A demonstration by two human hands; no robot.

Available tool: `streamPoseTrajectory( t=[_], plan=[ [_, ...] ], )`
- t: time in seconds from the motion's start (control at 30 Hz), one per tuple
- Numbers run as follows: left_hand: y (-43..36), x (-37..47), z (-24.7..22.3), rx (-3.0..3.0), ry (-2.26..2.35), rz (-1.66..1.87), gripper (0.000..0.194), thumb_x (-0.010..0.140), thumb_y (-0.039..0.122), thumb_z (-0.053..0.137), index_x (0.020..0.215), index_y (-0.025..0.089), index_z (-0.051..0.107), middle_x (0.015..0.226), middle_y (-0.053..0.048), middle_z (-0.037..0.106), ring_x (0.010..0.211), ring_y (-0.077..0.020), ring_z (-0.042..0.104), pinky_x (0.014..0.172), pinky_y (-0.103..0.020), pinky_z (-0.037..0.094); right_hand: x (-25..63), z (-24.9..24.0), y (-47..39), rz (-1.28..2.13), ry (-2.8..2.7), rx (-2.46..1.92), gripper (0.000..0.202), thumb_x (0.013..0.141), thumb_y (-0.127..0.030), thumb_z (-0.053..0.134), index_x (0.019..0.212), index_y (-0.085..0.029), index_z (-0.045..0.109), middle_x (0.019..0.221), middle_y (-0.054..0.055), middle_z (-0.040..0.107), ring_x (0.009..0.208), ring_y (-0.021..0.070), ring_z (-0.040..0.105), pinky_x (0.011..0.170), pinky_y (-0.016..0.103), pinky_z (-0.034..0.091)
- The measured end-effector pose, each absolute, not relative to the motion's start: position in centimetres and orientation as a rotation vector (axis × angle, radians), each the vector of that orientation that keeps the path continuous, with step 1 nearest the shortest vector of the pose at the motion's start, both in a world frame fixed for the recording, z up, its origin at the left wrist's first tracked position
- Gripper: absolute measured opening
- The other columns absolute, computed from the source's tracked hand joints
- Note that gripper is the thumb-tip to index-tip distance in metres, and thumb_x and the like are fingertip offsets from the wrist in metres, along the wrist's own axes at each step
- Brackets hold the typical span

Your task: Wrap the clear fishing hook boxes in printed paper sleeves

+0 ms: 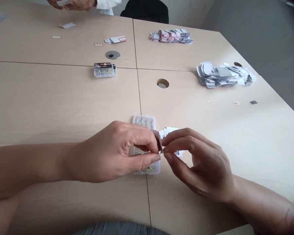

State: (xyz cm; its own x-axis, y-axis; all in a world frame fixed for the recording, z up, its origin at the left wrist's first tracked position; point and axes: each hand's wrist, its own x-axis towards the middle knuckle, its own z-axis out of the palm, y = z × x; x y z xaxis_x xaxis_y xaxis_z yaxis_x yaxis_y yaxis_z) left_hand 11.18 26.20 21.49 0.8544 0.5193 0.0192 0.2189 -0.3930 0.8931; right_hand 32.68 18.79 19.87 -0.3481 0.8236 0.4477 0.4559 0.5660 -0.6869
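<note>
My left hand (127,151) pinches a small folded card (158,140) between thumb and fingers. At the card's near edge, the thumb and fingertips of my right hand (198,160) are pressed together; whatever they pinch is too small to make out. Beneath my left hand lies a clear plastic compartment box (144,121), partly covered, with small gold-coloured pieces like fish hooks in it. Several white printed labels (170,130) lie beside the box, partly behind my right fingers.
Two clear hook boxes (104,70) lie farther back. Bundled white papers (225,76) and red-bordered labels (171,36) are at the right and back. The table has a round hole (163,83) and a metal disc (113,54). Another person's hands (74,4) hold something white across the table.
</note>
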Motion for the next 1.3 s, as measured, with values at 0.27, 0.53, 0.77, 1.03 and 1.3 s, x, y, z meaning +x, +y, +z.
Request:
streamPoseTrajectory(
  t=[0.27,0.53,0.77,1.03,1.3],
  plan=[
    [26.9,11.3,21.4,1.566,0.585,0.139,0.011,0.092,0.022,0.066,0.082,0.020,0.065,0.083,0.005,0.066,0.079,-0.0112,0.062,0.074,-0.022,0.050,32.8,19.6,18.9,0.561,-1.963,-0.972,0.012,0.090,-0.005,0.063,0.091,-0.017,0.062,0.090,0.007,0.071,0.087,0.0127,0.070,0.077,0.025,0.059],
    [27.0,11.5,21.1,1.496,0.602,0.111,0.018,0.092,0.037,0.070,0.091,0.020,0.072,0.086,0.003,0.068,0.082,-0.0126,0.062,0.074,-0.022,0.050,32.4,19.8,19.0,0.488,-2.014,-0.922,0.009,0.089,-0.002,0.064,0.091,-0.011,0.065,0.092,0.010,0.072,0.092,0.0112,0.070,0.084,0.020,0.058],
    [27.1,11.8,20.8,1.413,0.571,0.146,0.011,0.093,0.028,0.069,0.089,0.019,0.074,0.085,0.003,0.068,0.083,-0.0123,0.060,0.078,-0.023,0.048,32.6,19.7,18.9,0.560,-1.966,-0.938,0.011,0.088,-0.002,0.063,0.091,-0.012,0.064,0.093,0.009,0.070,0.092,0.0126,0.070,0.083,0.023,0.058],
    [27.2,11.7,20.9,1.341,0.560,0.184,0.016,0.093,0.027,0.068,0.081,0.017,0.070,0.075,0.004,0.059,0.074,-0.0089,0.053,0.072,-0.019,0.045,32.6,19.5,18.8,0.664,-1.852,-0.934,0.013,0.088,-0.001,0.063,0.091,-0.014,0.063,0.095,0.008,0.069,0.094,0.0137,0.069,0.082,0.027,0.059],
    [27.4,11.7,20.6,1.001,0.476,0.219,0.015,0.093,0.017,0.063,0.091,0.020,0.078,0.090,0.003,0.071,0.087,-0.0101,0.066,0.085,-0.019,0.058,33.0,19.4,18.9,0.696,-1.844,-0.902,0.013,0.091,-0.003,0.063,0.096,-0.014,0.064,0.096,0.007,0.068,0.094,0.0138,0.067,0.081,0.028,0.057]
  ],
)
